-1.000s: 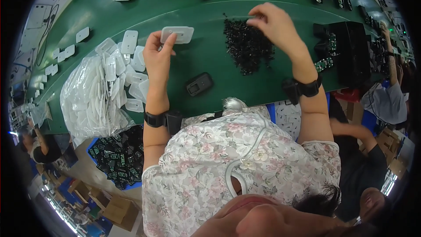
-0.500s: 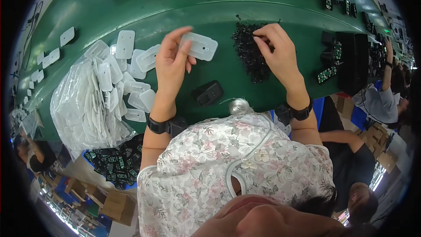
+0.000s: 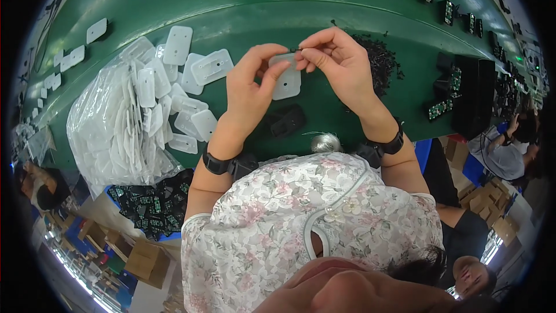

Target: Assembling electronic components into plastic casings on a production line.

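Across the middle of the frame, my left hand (image 3: 250, 90) grips a white rounded plastic plate (image 3: 288, 81) from below, and my right hand (image 3: 339, 61) pinches a tiny black part (image 3: 297, 50) at the plate's upper edge; both hands are lifted over the green desk (image 3: 347, 6). Under them lies a black housing (image 3: 288, 122), close to my left wrist. At centre left a heap of loose white plates (image 3: 185, 98) spills beside a clear bag of plates (image 3: 110, 133), crowding that side. Right of my right hand sits a pile of small black parts (image 3: 379, 61), partly hidden by it. Further right, black boxes (image 3: 472, 98) and green circuit boards (image 3: 440, 107) line the desk's right edge. Bare green surface is left above my hands, toward the top centre. Half a second ago my right hand was in the black pile and the plate lay further left; now both meet on it.
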`<move>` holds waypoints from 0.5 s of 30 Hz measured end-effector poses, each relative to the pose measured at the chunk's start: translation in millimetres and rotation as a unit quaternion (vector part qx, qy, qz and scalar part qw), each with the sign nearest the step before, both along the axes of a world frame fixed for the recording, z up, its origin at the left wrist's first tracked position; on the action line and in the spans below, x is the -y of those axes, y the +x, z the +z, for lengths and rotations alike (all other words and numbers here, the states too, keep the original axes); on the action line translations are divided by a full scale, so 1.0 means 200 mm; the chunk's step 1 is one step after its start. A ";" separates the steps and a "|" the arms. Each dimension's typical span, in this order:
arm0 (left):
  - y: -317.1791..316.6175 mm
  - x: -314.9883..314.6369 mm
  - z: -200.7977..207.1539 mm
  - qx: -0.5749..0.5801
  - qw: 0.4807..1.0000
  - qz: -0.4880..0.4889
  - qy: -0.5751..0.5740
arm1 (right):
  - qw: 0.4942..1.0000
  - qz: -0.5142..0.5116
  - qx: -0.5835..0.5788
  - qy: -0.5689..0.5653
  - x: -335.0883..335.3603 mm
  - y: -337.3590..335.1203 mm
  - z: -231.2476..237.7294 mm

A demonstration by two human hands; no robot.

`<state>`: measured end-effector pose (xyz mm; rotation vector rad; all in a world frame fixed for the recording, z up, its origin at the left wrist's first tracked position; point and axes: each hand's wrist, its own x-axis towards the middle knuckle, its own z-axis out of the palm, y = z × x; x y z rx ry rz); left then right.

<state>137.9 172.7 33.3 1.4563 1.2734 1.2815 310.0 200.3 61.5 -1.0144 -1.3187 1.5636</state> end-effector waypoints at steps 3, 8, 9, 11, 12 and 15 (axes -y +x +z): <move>0.01 0.00 0.00 -0.035 0.999 -0.010 0.039 | 1.000 0.002 0.012 -0.015 0.02 -0.01 -0.04; 0.02 0.00 -0.02 -0.054 0.996 -0.008 0.076 | 1.000 -0.010 0.015 -0.003 0.04 -0.02 -0.08; 0.02 -0.01 -0.02 -0.039 0.996 -0.002 0.080 | 0.997 -0.015 0.060 0.048 0.04 -0.02 -0.09; 0.01 -0.01 -0.02 -0.051 0.994 -0.019 0.094 | 0.989 -0.021 0.105 0.100 0.03 -0.01 -0.07; 0.00 -0.01 -0.02 -0.064 0.992 -0.036 0.105 | 0.979 -0.016 0.150 0.135 0.03 -0.01 -0.04; 0.01 0.04 0.01 0.126 0.989 -0.004 -0.082 | 0.951 -0.057 0.194 0.232 0.04 -0.04 -0.03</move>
